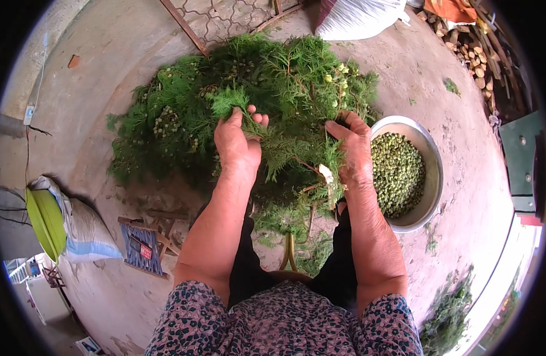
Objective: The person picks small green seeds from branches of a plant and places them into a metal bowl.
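My left hand (238, 142) is closed round a feathery green conifer sprig (229, 101), its tip poking out above the thumb. Opposite it, my right hand (356, 142) pinches a flat-leaved conifer branch (287, 148) between thumb and forefinger; its other fingers are partly hidden. Both hands are over a large heap of cut conifer branches (148, 133), which bear clusters of small round green cones. Just right of my right forearm stands a metal basin (436, 172), filled partway with picked green cones (397, 175).
A small folding stool (143, 249) with a phone-like object on it stands at left, near a sack (89, 234) and a lime-green basin (45, 222). A white sack (359, 21) lies at the back; stacked firewood (472, 56) is at far right. Loose greenery (448, 311) lies at lower right.
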`<action>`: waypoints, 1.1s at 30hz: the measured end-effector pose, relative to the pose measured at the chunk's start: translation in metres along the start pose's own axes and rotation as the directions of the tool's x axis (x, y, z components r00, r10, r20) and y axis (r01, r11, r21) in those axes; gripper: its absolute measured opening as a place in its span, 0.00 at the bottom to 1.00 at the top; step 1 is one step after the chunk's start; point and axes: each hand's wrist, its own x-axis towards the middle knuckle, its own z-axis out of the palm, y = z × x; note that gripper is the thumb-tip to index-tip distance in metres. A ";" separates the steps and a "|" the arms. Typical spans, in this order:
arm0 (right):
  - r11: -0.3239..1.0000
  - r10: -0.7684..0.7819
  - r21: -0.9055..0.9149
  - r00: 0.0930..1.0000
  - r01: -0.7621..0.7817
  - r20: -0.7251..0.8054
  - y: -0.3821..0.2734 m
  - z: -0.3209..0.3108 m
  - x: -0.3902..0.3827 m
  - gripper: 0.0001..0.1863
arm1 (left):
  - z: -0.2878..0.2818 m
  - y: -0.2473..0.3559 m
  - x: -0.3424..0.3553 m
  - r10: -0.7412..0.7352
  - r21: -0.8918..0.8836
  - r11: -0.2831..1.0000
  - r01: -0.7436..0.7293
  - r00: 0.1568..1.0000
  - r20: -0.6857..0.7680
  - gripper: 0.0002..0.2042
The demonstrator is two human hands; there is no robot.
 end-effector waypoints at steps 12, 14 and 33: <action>0.939 -0.213 -0.273 0.977 0.207 0.010 0.004 0.010 -0.005 0.11 | 0.009 0.024 0.008 0.633 0.348 0.646 -0.680 0.731 0.253 0.07; 0.895 -0.278 -0.351 0.960 0.274 0.041 0.015 0.010 0.000 0.11 | 0.020 0.015 -0.010 0.498 0.376 0.647 -0.664 0.741 0.451 0.06; 0.662 -0.461 -0.564 0.862 0.493 0.211 0.015 0.029 -0.009 0.09 | 0.024 -0.003 -0.021 -0.102 0.606 0.770 -0.198 0.900 0.423 0.11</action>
